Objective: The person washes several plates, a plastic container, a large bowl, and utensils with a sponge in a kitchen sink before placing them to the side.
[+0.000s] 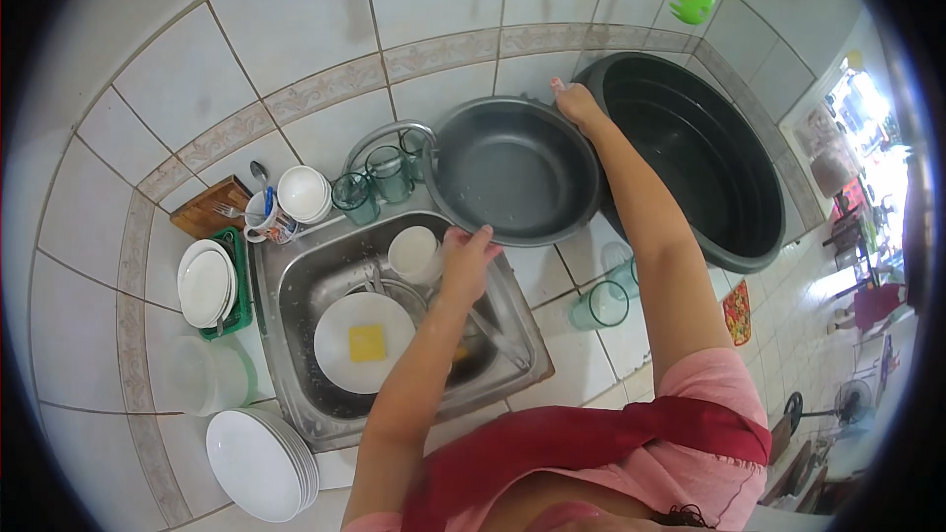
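Note:
My left hand grips the near rim of a round grey plastic basin, which is tilted beside the faucet. My right hand is at the basin's far right side, by the rim of a large black tub; its fingertips are partly hidden, so its grip cannot be made out. Below my left hand, the steel sink holds a white plate with a yellow sponge on it, white cups and some utensils.
Glasses and white bowls stand behind the sink. Left are a cutlery mug, a green basket with plates, a translucent container and stacked plates. More glasses stand right of the sink.

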The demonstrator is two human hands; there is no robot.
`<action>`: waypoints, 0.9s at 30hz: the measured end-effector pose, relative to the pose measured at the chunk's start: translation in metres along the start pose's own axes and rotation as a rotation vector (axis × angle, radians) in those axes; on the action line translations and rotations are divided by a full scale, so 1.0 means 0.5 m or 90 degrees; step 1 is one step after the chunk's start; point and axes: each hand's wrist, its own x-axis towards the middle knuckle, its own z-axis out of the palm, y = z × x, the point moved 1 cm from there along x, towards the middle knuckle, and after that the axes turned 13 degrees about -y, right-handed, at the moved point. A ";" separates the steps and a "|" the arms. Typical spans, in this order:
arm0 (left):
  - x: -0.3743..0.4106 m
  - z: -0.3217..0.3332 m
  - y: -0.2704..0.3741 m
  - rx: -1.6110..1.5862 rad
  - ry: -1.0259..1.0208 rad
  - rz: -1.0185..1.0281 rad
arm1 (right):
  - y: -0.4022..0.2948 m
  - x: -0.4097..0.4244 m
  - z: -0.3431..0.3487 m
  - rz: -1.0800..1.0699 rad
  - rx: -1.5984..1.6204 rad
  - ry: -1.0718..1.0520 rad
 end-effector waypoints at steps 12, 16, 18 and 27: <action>-0.081 -0.003 0.069 0.150 0.052 -0.004 | 0.073 0.077 0.105 0.100 0.238 -0.110; -0.121 -0.014 0.086 0.170 0.044 -0.002 | 0.100 0.046 0.117 0.142 0.275 -0.127; -0.138 -0.032 0.097 0.213 0.046 0.002 | 0.097 0.017 0.125 0.173 0.267 -0.141; -0.227 -0.063 0.159 0.180 0.040 0.016 | 0.052 -0.132 0.136 0.206 0.263 -0.203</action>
